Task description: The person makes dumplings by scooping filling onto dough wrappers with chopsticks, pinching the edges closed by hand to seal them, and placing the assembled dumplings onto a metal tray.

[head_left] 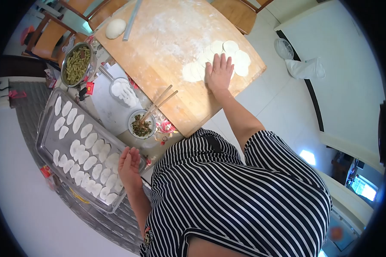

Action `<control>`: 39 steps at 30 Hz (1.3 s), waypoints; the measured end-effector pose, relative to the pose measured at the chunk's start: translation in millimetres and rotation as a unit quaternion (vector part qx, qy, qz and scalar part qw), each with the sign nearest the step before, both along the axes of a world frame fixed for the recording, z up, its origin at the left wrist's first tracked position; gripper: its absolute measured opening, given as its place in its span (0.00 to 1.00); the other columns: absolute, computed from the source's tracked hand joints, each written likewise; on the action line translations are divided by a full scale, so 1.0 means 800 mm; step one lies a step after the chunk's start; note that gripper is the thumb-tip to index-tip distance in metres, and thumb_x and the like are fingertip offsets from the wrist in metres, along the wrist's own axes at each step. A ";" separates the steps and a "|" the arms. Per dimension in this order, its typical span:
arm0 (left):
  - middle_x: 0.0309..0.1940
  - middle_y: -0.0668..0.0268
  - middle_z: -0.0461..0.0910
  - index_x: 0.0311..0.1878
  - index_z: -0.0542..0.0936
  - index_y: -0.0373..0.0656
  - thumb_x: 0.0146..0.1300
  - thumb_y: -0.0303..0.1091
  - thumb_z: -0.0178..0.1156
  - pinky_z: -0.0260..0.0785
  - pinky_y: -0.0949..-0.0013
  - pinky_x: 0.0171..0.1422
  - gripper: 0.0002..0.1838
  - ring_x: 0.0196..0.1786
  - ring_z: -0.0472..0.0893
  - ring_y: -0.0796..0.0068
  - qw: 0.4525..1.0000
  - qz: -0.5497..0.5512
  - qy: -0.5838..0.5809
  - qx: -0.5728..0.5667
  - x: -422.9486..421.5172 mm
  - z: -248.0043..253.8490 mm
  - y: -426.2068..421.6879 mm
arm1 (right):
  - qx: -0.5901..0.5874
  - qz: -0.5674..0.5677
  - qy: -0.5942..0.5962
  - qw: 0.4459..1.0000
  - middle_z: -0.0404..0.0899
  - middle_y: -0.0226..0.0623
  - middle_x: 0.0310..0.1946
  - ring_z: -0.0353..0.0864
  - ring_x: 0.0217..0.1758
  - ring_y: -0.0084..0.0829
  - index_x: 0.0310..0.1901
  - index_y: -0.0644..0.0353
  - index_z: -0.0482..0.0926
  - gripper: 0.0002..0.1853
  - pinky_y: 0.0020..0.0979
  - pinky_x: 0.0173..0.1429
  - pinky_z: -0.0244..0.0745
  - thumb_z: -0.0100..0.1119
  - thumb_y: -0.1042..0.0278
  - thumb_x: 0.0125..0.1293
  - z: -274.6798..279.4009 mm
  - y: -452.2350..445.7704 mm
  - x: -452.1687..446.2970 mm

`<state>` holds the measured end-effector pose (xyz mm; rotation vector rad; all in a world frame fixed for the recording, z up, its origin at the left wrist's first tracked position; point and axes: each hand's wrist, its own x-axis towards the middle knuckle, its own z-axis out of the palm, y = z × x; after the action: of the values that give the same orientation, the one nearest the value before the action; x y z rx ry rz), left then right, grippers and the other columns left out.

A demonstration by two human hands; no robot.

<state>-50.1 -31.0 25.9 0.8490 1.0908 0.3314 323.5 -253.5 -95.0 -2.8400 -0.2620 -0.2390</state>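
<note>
My right hand [220, 75] lies palm down, fingers extended, on a cluster of round dough wrappers [242, 61] on the floured wooden board [171, 64]. Its palm covers some of the wrappers. My left hand [129, 165] hovers by the right edge of a metal tray [47, 143], palm partly up and fingers loosely bent, with nothing visible in it. Rows of floured dumplings [90, 162] lie on that tray. Near the board's lower left edge, a bowl of chopped filling [141, 125] has a pair of chopsticks [161, 103] resting in it.
A ball of dough [115, 28] sits at the board's far left beside a long grey bar [132, 20]. Left of the board are a scoop of flour [123, 91] and a metal bowl of green cut vegetables [76, 66]. Wooden chairs [236, 15] stand behind the board.
</note>
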 end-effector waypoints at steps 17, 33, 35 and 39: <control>0.51 0.57 0.80 0.60 0.73 0.34 0.73 0.30 0.51 0.74 0.66 0.61 0.16 0.54 0.81 0.66 1.000 0.003 -0.003 0.029 0.003 0.019 0.027 | 0.187 0.049 -0.022 0.981 0.79 0.48 0.41 0.75 0.49 0.48 0.42 0.64 0.79 0.11 0.43 0.55 0.71 0.58 0.74 0.57 0.047 0.062 -0.016; 0.49 0.58 0.81 0.59 0.74 0.34 0.73 0.29 0.51 0.74 0.68 0.59 0.15 0.52 0.81 0.68 1.000 -0.001 0.003 0.029 0.013 0.009 -0.014 | 0.075 0.046 0.156 0.984 0.84 0.47 0.38 0.84 0.43 0.42 0.37 0.62 0.82 0.18 0.37 0.48 0.78 0.72 0.58 0.49 0.013 -0.078 0.101; 0.51 0.57 0.80 0.60 0.73 0.34 0.73 0.29 0.50 0.74 0.68 0.61 0.16 0.55 0.81 0.67 0.999 -0.032 0.007 0.044 0.020 0.003 -0.018 | 0.109 0.030 0.144 0.983 0.84 0.46 0.37 0.84 0.41 0.41 0.36 0.61 0.82 0.16 0.36 0.47 0.77 0.72 0.59 0.50 0.018 -0.076 0.083; 0.49 0.59 0.81 0.58 0.76 0.35 0.72 0.28 0.52 0.73 0.71 0.60 0.14 0.52 0.81 0.70 0.998 -0.045 -0.003 0.034 0.042 0.009 -0.030 | 0.180 -0.030 0.264 0.947 0.83 0.41 0.32 0.83 0.37 0.36 0.34 0.59 0.81 0.13 0.35 0.44 0.76 0.70 0.61 0.52 0.014 -0.083 0.098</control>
<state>-16.4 -55.3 33.0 0.9544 1.0367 0.2977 401.6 -319.9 -84.1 -2.4324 -0.0115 0.4208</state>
